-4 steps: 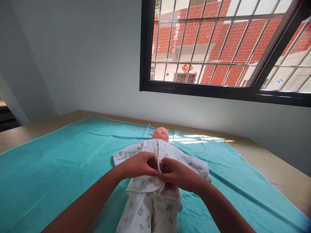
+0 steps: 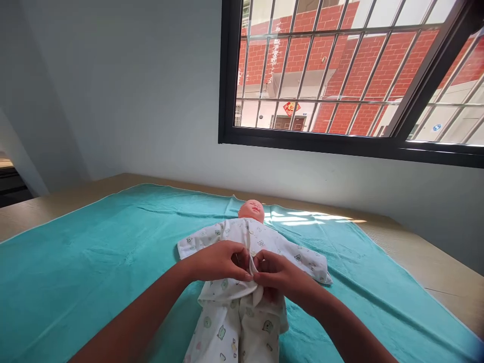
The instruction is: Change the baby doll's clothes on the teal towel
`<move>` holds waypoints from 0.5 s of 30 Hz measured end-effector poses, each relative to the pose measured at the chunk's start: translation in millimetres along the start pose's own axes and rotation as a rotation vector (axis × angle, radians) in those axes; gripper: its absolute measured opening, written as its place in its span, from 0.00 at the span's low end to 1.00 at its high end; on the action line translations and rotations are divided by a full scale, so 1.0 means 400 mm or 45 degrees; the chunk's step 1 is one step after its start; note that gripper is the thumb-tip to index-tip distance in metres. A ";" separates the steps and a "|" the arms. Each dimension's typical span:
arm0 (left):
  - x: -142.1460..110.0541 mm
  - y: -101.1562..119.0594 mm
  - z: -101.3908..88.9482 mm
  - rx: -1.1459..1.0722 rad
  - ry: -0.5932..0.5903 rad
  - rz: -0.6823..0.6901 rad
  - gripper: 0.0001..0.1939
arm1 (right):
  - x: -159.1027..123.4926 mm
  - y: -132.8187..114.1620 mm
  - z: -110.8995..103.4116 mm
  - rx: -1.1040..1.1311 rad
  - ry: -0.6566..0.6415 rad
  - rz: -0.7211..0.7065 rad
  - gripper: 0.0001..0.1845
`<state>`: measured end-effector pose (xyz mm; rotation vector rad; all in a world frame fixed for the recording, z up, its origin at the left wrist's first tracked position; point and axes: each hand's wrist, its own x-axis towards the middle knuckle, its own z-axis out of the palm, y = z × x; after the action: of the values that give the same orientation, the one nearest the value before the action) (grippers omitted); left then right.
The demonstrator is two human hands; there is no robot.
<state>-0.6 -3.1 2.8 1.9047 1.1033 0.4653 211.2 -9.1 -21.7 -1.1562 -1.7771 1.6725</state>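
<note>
A baby doll (image 2: 251, 210) lies on its back, dressed in a white printed shirt (image 2: 236, 229) and matching trousers (image 2: 223, 330). The shirt's sleeves stretch out to both sides. At the lower front opening, my left hand (image 2: 223, 261) pinches one edge of the shirt. My right hand (image 2: 278, 272) grips the facing edge close beside it, fingertips nearly touching. Between the two hands the cloth is lifted a little, and its lower corner hangs below my right fingers. Whether a button sits inside the pinch is hidden by my fingers.
Under the doll a turquoise blanket (image 2: 113, 252) covers most of the wooden table (image 2: 427, 252). Behind the table stands a grey-white wall (image 2: 151, 101) with a black-framed barred window (image 2: 310, 138). Sunlight falls in stripes on the blanket near the doll's head.
My hands have shifted slightly to the right and down, pulling the shirt's front edges up between them. A button seen just above the fingers is less visible now.
</note>
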 end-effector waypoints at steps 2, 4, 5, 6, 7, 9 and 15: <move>0.000 -0.001 0.001 0.028 0.004 0.008 0.13 | -0.020 0.016 0.013 -0.022 0.101 -0.073 0.05; 0.003 -0.003 -0.001 0.025 0.005 0.000 0.15 | -0.043 0.032 0.034 -0.263 0.303 -0.231 0.04; 0.004 -0.003 -0.003 0.018 -0.007 -0.010 0.16 | -0.053 0.040 0.046 -0.445 0.414 -0.351 0.06; 0.003 -0.002 -0.005 0.020 -0.027 -0.020 0.16 | -0.061 0.048 0.060 -0.638 0.519 -0.490 0.10; 0.000 0.001 -0.008 0.038 -0.052 -0.028 0.16 | -0.067 0.057 0.073 -0.819 0.608 -0.631 0.13; -0.014 0.011 -0.011 0.132 -0.109 -0.027 0.14 | -0.073 0.079 0.098 -1.104 0.722 -0.891 0.17; -0.114 0.007 0.058 0.583 0.120 -0.060 0.16 | -0.091 0.159 0.132 -1.442 0.661 -1.299 0.11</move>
<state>-8.3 -53.3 -3.4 2.2606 1.4045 0.2938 207.4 -74.7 -83.8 -0.6369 -2.2923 -0.2672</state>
